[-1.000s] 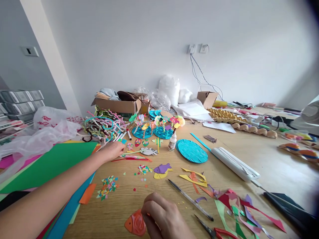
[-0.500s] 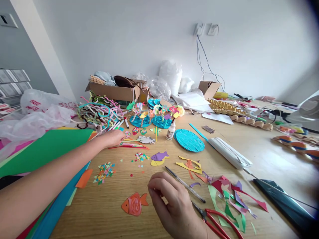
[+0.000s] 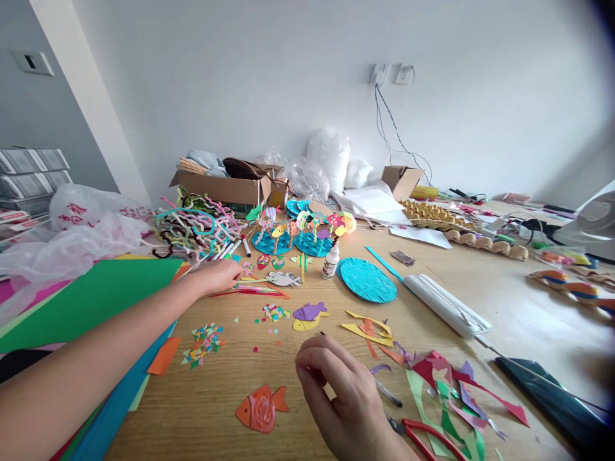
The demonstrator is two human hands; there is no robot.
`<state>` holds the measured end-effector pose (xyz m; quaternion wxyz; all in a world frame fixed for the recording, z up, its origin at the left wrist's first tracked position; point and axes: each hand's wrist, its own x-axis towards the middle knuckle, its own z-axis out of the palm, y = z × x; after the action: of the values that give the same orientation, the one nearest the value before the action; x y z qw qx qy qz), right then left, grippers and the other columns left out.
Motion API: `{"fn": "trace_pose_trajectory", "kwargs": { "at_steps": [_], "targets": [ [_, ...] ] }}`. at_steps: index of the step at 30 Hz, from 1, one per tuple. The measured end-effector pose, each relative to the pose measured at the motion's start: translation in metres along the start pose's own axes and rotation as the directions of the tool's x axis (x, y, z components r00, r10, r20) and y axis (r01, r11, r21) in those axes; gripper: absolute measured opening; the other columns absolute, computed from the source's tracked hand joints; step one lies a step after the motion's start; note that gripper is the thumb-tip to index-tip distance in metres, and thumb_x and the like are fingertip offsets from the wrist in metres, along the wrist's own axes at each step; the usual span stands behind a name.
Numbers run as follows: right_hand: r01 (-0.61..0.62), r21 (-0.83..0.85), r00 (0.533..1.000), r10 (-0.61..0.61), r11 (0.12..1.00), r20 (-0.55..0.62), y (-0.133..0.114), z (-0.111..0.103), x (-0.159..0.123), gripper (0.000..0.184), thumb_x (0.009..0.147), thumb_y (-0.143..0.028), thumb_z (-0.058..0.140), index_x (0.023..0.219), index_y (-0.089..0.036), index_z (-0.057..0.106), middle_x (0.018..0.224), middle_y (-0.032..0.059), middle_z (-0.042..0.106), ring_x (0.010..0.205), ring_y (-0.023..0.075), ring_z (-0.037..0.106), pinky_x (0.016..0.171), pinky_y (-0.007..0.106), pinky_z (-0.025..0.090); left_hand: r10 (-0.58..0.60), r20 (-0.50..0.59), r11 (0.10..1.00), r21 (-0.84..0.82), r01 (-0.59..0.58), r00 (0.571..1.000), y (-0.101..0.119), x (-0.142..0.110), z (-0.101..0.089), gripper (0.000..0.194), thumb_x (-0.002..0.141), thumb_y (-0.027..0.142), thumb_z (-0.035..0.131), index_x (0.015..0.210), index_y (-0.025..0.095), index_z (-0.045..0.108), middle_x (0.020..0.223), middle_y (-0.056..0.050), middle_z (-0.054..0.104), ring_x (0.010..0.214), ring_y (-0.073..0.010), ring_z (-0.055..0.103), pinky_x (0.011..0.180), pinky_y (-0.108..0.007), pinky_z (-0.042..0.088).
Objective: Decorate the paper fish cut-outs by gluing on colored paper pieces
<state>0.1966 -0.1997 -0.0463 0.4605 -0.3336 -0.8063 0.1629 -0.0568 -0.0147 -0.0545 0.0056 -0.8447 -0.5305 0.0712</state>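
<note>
At eight o'clock from the centre of view, left hand [image 3: 223, 277] set low beside thin paper strips [image 3: 257, 293], fingertips turned away; cannot tell whether pinching anything. Between five and six, right hand [image 3: 334, 390], curled above the wooden table [image 3: 192, 416] with thumb and forefinger drawn together in a loop. Just past six, near the right hand but apart from it, orange paper fish [image 3: 259, 410], flat on the wood with a glossy swirl over the body.

Near ten, open cardboard box [image 3: 218, 187], packed with pale-blue cloth [image 3: 208, 162] and a rounded dark-brown item [image 3: 244, 168]. Toward two, smaller cardboard box [image 3: 400, 183] with contents hidden. Just past twelve, translucent plastic bag [image 3: 330, 153], plump with white material. At nine, white plastic bag [image 3: 93, 205] with red characters, crumpled; cannot tell what lies inside. Beside the latter, toward the centre, heap of multicoloured pipe cleaners [image 3: 199, 230], loose on the tabletop.

Between four and five, close to the centre, white squeeze bottle [image 3: 330, 265], upright and labelled, with fill level unclear. Just behind, blue woven discs [image 3: 314, 246], bearing small paper fish on twisted stems.
</note>
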Motion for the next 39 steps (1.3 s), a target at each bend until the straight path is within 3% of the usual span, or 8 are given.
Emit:
{"fn": "trace_pose_trajectory", "kwargs": {
  "at_steps": [9,18,22,28,33,39],
  "targets": [
    [0.009,-0.004,1.000,-0.009,1.000,0.030,0.002,0.003,0.000,0.017,0.084,-0.004,0.041,0.085,-0.019,0.048,0.076,0.0043,0.054,0.067,0.0121,0.051,0.057,0.022,0.042,-0.003,0.007,1.000,0.016,0.003,1.000,0.007,-0.003,-0.004,0.019,0.077,0.013,0.044,0.073,0.020,0.061,0.076,-0.005,0.064,0.067,-0.0194,0.058,0.056,-0.025,0.036],
    [-0.006,-0.015,0.998,0.007,1.000,0.064,0.000,0.003,-0.001,0.016,0.084,-0.004,0.041,0.086,-0.018,0.048,0.077,0.0047,0.055,0.066,0.0115,0.050,0.056,0.020,0.040,0.007,-0.020,1.000,-0.026,-0.007,1.000,-0.009,0.002,0.004,0.016,0.076,0.013,0.049,0.072,0.021,0.061,0.076,-0.001,0.064,0.071,-0.0166,0.057,0.060,-0.024,0.038],
    [-0.012,-0.017,0.996,0.013,1.000,0.087,0.000,0.003,0.000,0.015,0.084,-0.005,0.041,0.084,-0.018,0.049,0.076,0.0045,0.055,0.065,0.0114,0.050,0.055,0.020,0.040,0.015,0.021,0.999,-0.032,-0.014,1.000,-0.014,0.005,0.009,0.010,0.085,0.021,0.053,0.083,0.019,0.062,0.085,-0.002,0.064,0.078,-0.0162,0.059,0.069,-0.028,0.045],
    [-0.008,-0.035,0.996,0.011,0.999,0.094,0.001,0.005,0.000,0.016,0.083,-0.004,0.041,0.082,-0.018,0.048,0.075,0.0041,0.056,0.064,0.0109,0.050,0.055,0.019,0.039,0.000,0.119,1.000,-0.011,0.001,0.993,-0.011,0.009,0.008,0.025,0.090,0.031,0.053,0.109,0.015,0.056,0.108,-0.007,0.059,0.089,-0.0185,0.060,0.076,-0.038,0.051],
    [-0.019,-0.046,0.995,0.023,0.999,0.099,0.002,0.005,-0.001,0.016,0.083,-0.004,0.041,0.082,-0.018,0.048,0.075,0.0037,0.056,0.064,0.0107,0.050,0.054,0.019,0.038,-0.004,0.154,1.000,0.016,0.002,0.988,-0.008,0.009,0.004,0.026,0.090,0.030,0.053,0.111,0.015,0.055,0.109,-0.007,0.058,0.090,-0.0189,0.060,0.077,-0.038,0.052],
    [-0.028,-0.055,0.993,0.034,0.998,0.109,0.001,0.005,0.001,0.016,0.082,-0.005,0.041,0.081,-0.018,0.049,0.075,0.0038,0.057,0.064,0.0106,0.051,0.055,0.019,0.039,0.007,0.095,0.999,0.039,-0.010,0.995,-0.012,0.007,0.009,0.020,0.090,0.031,0.052,0.099,0.014,0.058,0.096,-0.005,0.061,0.081,-0.0160,0.060,0.072,-0.035,0.051]
  ]
}}
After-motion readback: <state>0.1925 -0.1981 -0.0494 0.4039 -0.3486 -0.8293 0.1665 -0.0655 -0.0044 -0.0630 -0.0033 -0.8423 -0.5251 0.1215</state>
